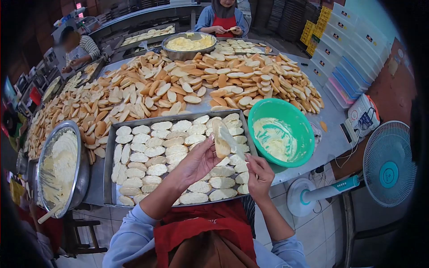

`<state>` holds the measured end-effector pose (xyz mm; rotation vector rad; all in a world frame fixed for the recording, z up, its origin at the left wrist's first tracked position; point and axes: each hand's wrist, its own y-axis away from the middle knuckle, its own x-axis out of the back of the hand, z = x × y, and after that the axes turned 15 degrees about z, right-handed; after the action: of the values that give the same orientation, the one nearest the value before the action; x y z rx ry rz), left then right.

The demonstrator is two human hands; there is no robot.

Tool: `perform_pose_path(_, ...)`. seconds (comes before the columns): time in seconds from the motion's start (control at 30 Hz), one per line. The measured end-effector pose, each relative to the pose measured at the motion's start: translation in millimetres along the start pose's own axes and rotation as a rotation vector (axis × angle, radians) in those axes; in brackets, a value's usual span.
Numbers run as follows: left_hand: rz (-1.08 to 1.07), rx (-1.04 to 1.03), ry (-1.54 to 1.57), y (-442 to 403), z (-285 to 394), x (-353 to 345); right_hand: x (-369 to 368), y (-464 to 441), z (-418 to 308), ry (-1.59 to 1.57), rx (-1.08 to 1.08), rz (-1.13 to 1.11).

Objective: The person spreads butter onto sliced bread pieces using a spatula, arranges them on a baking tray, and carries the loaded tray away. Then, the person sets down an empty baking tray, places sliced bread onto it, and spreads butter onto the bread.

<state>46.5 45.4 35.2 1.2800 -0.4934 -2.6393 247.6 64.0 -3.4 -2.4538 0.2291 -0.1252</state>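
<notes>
My left hand [196,163] grips an oval slice of bread [221,149], tilted upright above the tray. In my right hand [261,176] is a spatula [237,151], its pale flat blade lying against the face of that slice. Below both hands, a metal baking tray [107,178] carries rows of oval bread slices [156,169] coated with pale cream. Just right of the tray stands a green bowl [308,138] with cream [272,136] smeared on its bottom and sides.
Bread slices [134,96] lie heaped behind the tray. At left is a metal bowl of cream [58,165]; another metal bowl [172,54] stands at the back. Two co-workers [221,20] [80,49] are across the table. A fan [389,163] and plastic boxes [344,49] are at right.
</notes>
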Motion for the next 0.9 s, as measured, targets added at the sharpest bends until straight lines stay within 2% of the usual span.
perform_pose_path(0.1,0.001,0.020,0.070,1.8,4.8,5.4,6.2,-5.8,-4.6,0.123,0.127,-0.049)
perform_pose_path(0.17,-0.005,-0.003,0.085,-2.0,8.2,17.8,18.4,-13.6,-4.1,0.271,0.316,-0.131)
perform_pose_path(0.27,-0.024,-0.068,0.095,-2.5,13.3,25.0,33.6,-23.9,-8.0,0.317,0.447,-0.120)
perform_pose_path(0.4,-0.068,-0.165,-0.012,-0.3,12.6,20.2,33.2,-26.3,-29.4,0.310,0.306,-0.064)
perform_pose_path(0.47,-0.063,-0.165,-0.020,2.2,9.7,15.1,27.8,-30.7,-36.0,0.385,0.506,-0.106)
perform_pose_path(0.57,-0.066,-0.159,-0.029,-0.1,14.8,22.7,32.9,-31.0,-45.4,0.438,0.599,-0.229)
perform_pose_path(0.7,-0.067,-0.133,-0.004,1.1,19.6,32.9,44.2,-25.0,-40.6,0.458,0.613,-0.218)
perform_pose_path(0.77,-0.060,-0.135,-0.012,8.1,14.1,23.4,38.5,-18.8,-32.4,0.481,0.641,-0.109)
perform_pose_path(0.83,-0.053,-0.139,-0.024,11.5,7.8,19.0,28.3,-15.1,-25.9,0.484,0.636,-0.109)
perform_pose_path(0.9,0.003,-0.018,0.020,11.8,0.9,22.5,17.7,-16.1,-20.1,0.486,0.632,-0.108)
